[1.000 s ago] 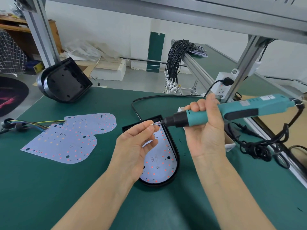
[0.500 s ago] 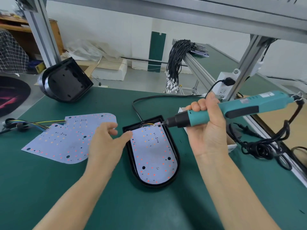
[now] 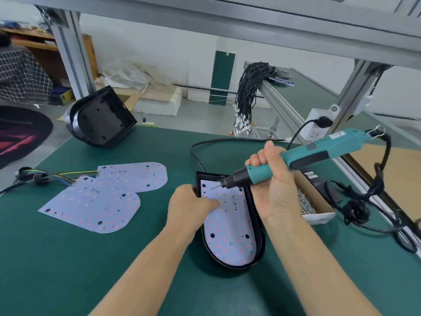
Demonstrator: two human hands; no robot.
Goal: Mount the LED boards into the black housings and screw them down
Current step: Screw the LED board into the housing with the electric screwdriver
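A black housing (image 3: pixel 259 238) lies in front of me on the green mat, with a white LED board (image 3: pixel 230 233) seated inside it. My left hand (image 3: pixel 189 208) grips the housing's left rim, thumb pressing on the board. My right hand (image 3: pixel 273 185) holds a teal electric screwdriver (image 3: pixel 314 151), its bit hovering over the board's upper left part with a screw at the tip. Two loose LED boards (image 3: pixel 107 197) overlap on the mat to the left. A second black housing (image 3: pixel 100 119) stands tilted at the far left edge.
A cardboard box of screws (image 3: pixel 316 206) sits right of the housing. The screwdriver's black cable (image 3: pixel 364 206) coils at the right. A wire harness (image 3: pixel 45 176) lies at the left edge. Aluminium frame posts (image 3: pixel 70 53) rise behind, with a power socket (image 3: pixel 316 124) on the right post.
My left hand left the screwdriver tip, swung out left, then came down onto the housing's left rim and board. The screwdriver tilted down toward the board.
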